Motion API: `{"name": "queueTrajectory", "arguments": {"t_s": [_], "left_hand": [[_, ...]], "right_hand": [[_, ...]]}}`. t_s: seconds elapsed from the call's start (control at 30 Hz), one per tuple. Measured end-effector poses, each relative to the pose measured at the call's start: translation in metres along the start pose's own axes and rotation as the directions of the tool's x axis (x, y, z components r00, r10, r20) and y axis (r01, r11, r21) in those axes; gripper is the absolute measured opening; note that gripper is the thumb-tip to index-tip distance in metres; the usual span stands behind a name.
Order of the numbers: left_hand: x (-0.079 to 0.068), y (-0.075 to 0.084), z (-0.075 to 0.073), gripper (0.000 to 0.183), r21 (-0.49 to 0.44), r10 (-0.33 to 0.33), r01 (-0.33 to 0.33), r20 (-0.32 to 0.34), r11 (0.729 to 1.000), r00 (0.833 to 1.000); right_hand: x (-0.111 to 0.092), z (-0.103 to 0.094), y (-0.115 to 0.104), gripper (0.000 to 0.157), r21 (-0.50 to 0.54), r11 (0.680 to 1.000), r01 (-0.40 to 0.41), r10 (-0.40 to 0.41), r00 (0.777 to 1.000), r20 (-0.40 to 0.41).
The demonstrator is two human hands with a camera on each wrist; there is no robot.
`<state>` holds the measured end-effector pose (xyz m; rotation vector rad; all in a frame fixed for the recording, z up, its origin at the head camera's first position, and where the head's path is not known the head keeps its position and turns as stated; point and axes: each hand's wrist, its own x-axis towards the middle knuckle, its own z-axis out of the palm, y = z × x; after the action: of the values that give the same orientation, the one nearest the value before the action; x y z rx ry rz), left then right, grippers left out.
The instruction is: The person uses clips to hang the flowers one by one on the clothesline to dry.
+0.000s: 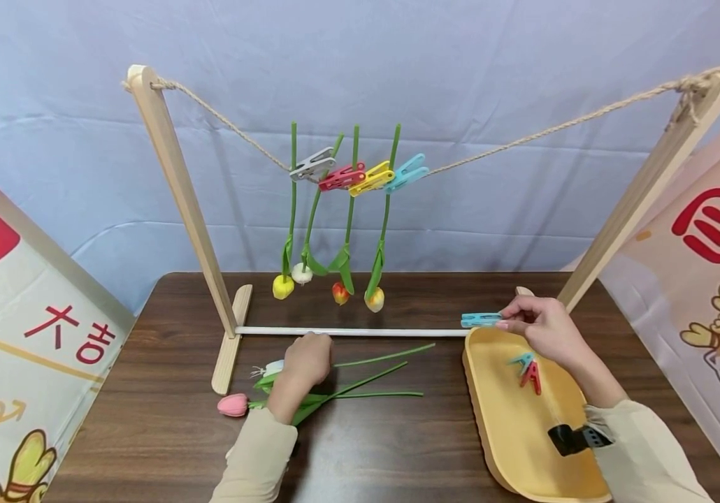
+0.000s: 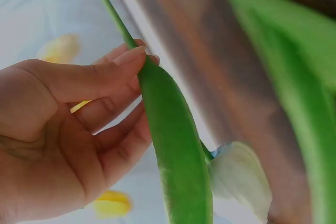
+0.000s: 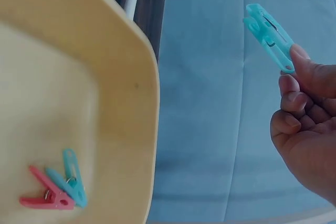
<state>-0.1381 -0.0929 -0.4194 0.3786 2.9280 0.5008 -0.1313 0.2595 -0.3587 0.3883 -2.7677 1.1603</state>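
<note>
Cream sleeves (image 1: 256, 454) come nearest in the head view, reaching from the bottom edge toward a wooden frame (image 1: 180, 195) on a dark brown worktop (image 1: 398, 447). Just in front of the frame's white crossbar (image 1: 398, 332), toward its left end, the left hand (image 1: 310, 360) is over a white tulip (image 1: 275, 367); its grip is hidden here. Near the frame's left foot lies a pink tulip (image 1: 232, 405), and green stems (image 1: 385, 395) stretch along before the crossbar. By the crossbar's right end, the right hand (image 1: 549, 328) pinches a light blue clothespin (image 1: 481, 320) over the far rim of a yellow tray (image 1: 479, 419), which holds a smaller blue peg (image 1: 521, 360) and a red peg (image 1: 531, 378). Between the frame's posts, a sagging rope (image 1: 593, 115) carries four upside-down tulips clipped in grey, red, yellow and blue.

Left wrist view: thumb and fingertips pinch a stem just above a broad green leaf (image 2: 176, 145), the white bloom beside it.

Right wrist view: thumb and finger pinch one end of the light blue clothespin, clear of the tray.
</note>
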Motion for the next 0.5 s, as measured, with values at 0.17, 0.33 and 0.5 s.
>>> {"name": "queueTrajectory", "arguments": {"t_s": [0.17, 0.33, 0.5], "left_hand": [[-0.003, 0.013, -0.02, 0.028, -0.052, 0.08, -0.088, -0.13, 0.995, 0.988], [0.0, 0.029, -0.035, 0.022, -0.12, 0.136, -0.166, -0.225, 0.979, 0.965], [0.004, 0.046, -0.052, 0.015, -0.173, 0.173, -0.243, -0.346, 0.954, 0.922]], "right_hand": [[-0.004, -0.002, 0.004, 0.004, -0.01, 1.0, -0.022, 0.022, 1.0, 0.008], [-0.005, -0.003, 0.004, 0.003, -0.007, 1.0, -0.029, 0.029, 0.999, 0.02], [-0.004, -0.005, 0.003, 0.004, -0.013, 0.999, -0.032, 0.033, 0.999, 0.025]]}}
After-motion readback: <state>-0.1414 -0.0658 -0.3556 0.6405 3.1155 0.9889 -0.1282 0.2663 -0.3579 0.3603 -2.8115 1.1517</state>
